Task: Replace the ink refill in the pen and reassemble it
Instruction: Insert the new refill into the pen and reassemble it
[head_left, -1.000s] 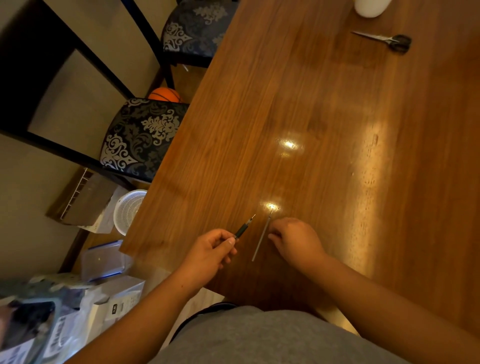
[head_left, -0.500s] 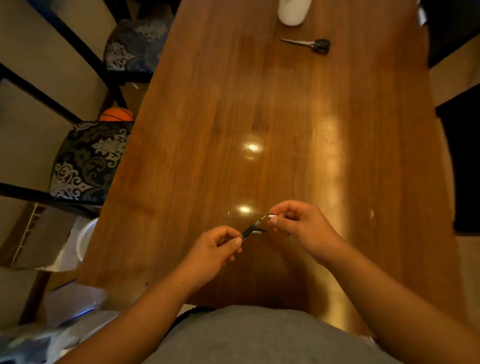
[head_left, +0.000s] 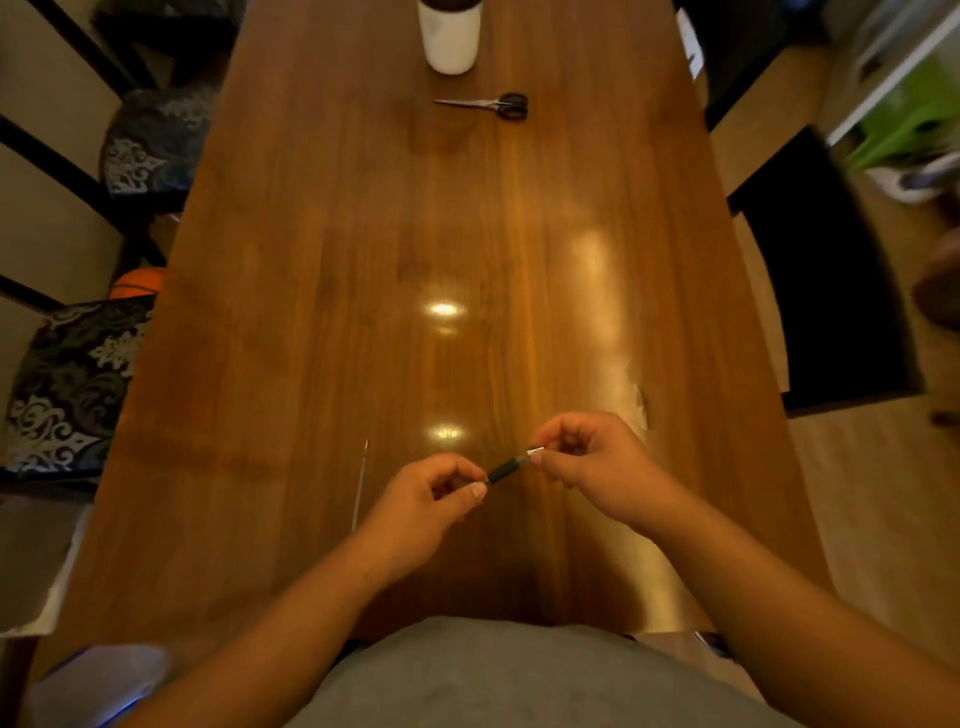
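Observation:
A dark pen (head_left: 505, 470) hangs just above the wooden table (head_left: 322, 270), held between both hands. My left hand (head_left: 426, 506) grips its rear end, most of the barrel hidden in the fingers. My right hand (head_left: 597, 470) pinches the silver tip piece at the pen's front end. A thin ink refill (head_left: 360, 483) lies alone on the table, just left of my left hand, its point facing away from me.
Black-handled scissors (head_left: 493, 104) and a white cylinder container (head_left: 451, 36) sit at the far end of the table. Patterned chairs (head_left: 67, 384) stand along the left side, a dark chair (head_left: 821, 280) on the right. An orange ball (head_left: 137, 283) lies on the floor.
My right hand left the refill lying on the table, rose and took hold of the pen's tip. The camera view swung to centre on the table.

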